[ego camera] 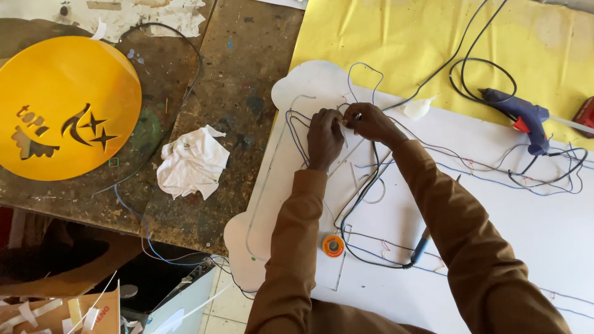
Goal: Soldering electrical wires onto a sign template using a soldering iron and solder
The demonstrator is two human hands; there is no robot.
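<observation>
My left hand and my right hand meet over a white shaped board, fingertips pinched together on thin wires that run across it. Both arms wear brown sleeves. Black and blue wires loop over the board beside my left hand. A small spool of solder and a blue-handled soldering iron lie on the board near my elbows.
A blue glue gun lies on yellow sheet at the right. A yellow round disc with cut-out shapes and a crumpled white cloth sit on the worn brown table at the left.
</observation>
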